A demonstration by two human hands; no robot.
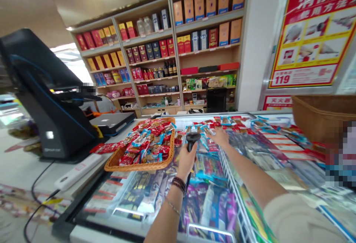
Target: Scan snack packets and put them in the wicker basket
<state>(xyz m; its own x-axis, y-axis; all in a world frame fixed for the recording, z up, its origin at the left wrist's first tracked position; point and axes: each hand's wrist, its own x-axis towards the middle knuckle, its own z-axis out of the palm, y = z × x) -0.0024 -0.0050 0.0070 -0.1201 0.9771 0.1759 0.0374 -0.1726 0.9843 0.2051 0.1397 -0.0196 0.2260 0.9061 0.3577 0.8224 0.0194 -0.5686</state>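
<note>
My left hand (187, 160) is wrapped round the handle of a black barcode scanner (193, 137), its head pointing away from me above the freezer's glass top. To its right, my right hand (220, 137) stretches palm down to the small red and blue snack packets (205, 128) strewn over the glass. Its fingers look apart and touch or nearly touch the packets; their tips are partly hidden. A wicker basket (172, 150) heaped with similar packets stands left of the scanner.
Under the glass, the chest freezer (211, 198) holds bagged goods and wire dividers. A black checkout screen (41, 87), a flat scale-like device (116, 122) and a white power strip (79, 170) are on the left. At right sits a brown basket (319, 115). Stocked shelves (171, 50) line the back.
</note>
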